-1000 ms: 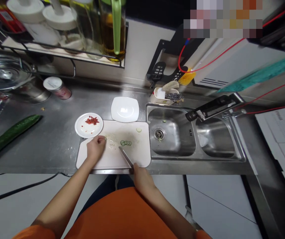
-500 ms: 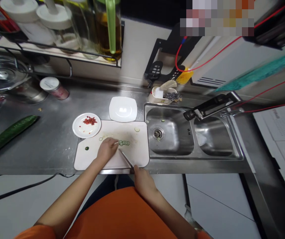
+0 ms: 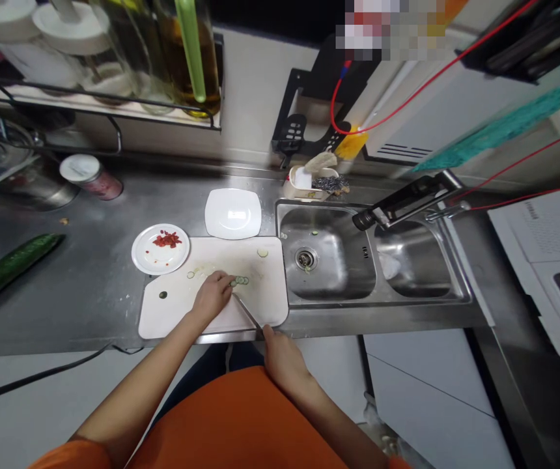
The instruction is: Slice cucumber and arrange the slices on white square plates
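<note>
My right hand (image 3: 284, 358) is closed round the handle of a kitchen knife (image 3: 247, 311). The blade slants up and left over the white cutting board (image 3: 172, 318), its tip near the fingers of my left hand (image 3: 213, 296). Those fingers are pinched together at the left end of a short row of thin cucumber slices (image 3: 241, 281); what lies under the fingertips is partly hidden. Loose on the board are a dark green cucumber end (image 3: 163, 295), a small slice (image 3: 191, 275) at the left and a pale round slice (image 3: 262, 253) near the upper right corner.
Behind the board stand a white squarish plate (image 3: 234, 213) and a round plate (image 3: 160, 264) with chopped red pieces (image 3: 167, 239). A whole cucumber (image 3: 11, 270) lies at left. The double sink (image 3: 331, 301) adjoins at right. A lidded jar (image 3: 92, 177) stands near the wall.
The view has shifted slightly, so the counter things appear further left. My left fingers sit a little closer over the slices. The knife keeps nearly the same slant in my right hand.
</note>
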The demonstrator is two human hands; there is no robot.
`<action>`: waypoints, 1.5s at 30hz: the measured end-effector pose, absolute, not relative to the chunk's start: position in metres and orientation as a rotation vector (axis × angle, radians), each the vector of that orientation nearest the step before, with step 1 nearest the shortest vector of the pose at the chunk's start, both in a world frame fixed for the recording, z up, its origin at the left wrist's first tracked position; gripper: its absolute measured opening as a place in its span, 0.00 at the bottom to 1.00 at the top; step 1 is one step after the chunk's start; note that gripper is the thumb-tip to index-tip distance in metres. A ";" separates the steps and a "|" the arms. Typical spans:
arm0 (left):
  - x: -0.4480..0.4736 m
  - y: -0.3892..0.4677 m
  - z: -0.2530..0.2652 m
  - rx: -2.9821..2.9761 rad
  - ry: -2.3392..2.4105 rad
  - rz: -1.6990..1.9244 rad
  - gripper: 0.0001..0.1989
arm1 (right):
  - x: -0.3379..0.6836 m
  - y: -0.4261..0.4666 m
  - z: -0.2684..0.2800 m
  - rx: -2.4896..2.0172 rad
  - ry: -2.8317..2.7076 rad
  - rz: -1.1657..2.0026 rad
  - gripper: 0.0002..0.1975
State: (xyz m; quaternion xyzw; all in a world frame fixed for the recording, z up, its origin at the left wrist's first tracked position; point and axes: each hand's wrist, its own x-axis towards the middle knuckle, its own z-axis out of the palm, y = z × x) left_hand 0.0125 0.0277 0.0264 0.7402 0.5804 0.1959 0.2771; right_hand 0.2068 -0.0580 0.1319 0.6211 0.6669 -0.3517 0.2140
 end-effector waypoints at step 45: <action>-0.023 0.014 0.030 1.882 1.862 0.582 0.10 | 0.170 -0.027 0.125 1.685 1.942 -0.923 0.14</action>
